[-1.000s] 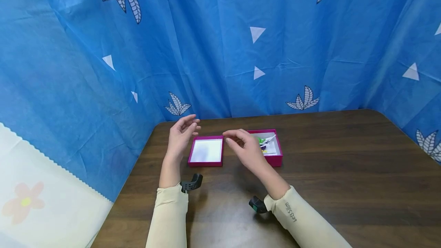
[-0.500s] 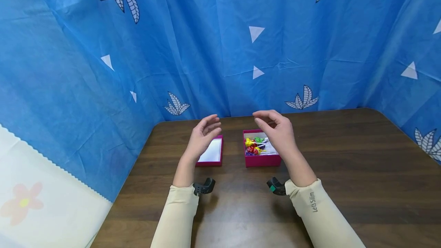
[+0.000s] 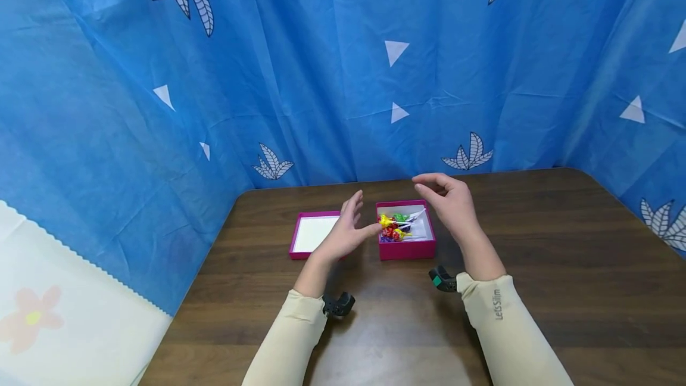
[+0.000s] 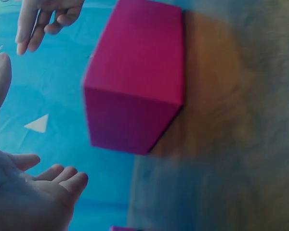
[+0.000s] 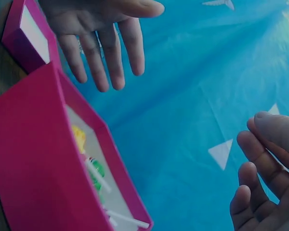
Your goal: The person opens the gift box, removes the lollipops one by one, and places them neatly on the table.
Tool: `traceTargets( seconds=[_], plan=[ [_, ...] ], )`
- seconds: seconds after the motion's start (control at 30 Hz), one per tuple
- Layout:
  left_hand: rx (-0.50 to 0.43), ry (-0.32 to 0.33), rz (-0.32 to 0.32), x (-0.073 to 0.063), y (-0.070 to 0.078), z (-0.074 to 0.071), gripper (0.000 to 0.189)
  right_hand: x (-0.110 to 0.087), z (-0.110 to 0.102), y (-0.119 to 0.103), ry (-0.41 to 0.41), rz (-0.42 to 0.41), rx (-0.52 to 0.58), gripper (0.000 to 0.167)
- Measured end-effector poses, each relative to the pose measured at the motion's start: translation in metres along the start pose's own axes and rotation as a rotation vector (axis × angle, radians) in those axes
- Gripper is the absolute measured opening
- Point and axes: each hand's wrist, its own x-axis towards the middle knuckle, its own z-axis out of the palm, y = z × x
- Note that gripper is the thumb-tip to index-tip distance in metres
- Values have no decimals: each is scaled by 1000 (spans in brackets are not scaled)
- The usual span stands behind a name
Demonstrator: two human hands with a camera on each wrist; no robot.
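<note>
A magenta box (image 3: 407, 250) with a white inside stands on the table, and several wrapped lollipops (image 3: 395, 228) in yellow, red, green and purple lie in it. My left hand (image 3: 345, 236) is in the air at the box's left side, fingers spread and thumb toward the box. On the other side my right hand (image 3: 451, 202) hovers beyond the right wall, fingers bent loosely with nothing between them. The right wrist view shows white sticks (image 5: 98, 175) poking up inside the box. In the left wrist view the box's outer wall (image 4: 135, 53) faces me.
A shallow magenta lid (image 3: 315, 234), white inside, lies left of the box, partly covered by my left hand. The brown wooden table (image 3: 536, 255) reaches back to a blue curtain (image 3: 348, 76) with white leaf and triangle prints.
Both hands have moved to the right. The right hand has come away from over the box to its right side; the left has passed across the lid to the box's left, its fingers spreading.
</note>
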Motion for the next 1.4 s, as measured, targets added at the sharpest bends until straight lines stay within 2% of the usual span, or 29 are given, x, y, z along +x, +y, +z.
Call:
traceTargets(
  seconds=[0.17, 0.4, 0.53, 0.73, 0.87, 1.13, 1.4],
  plan=[
    [39, -48, -43, 1, -11, 14, 107, 3, 4, 12, -48, 39, -29, 33],
    [113, -95, -51, 2, -25, 30, 114, 4, 11, 24, -102, 79, -68, 33],
    [111, -80, -49, 2, -29, 35, 116, 5, 14, 30, -115, 93, -77, 32],
    [84, -14, -41, 4, -33, 45, 114, 5, 22, 38, -136, 101, -84, 32],
    [69, 5, -39, 3, -35, 49, 115, 5, 30, 38, -155, 96, -100, 33],
    [55, 19, -35, 4, -38, 55, 114, 9, 38, 34, -186, 29, -201, 29],
    [59, 11, -14, 7, -39, 56, 111, 21, 46, 32, -294, -109, -378, 28]
  ],
)
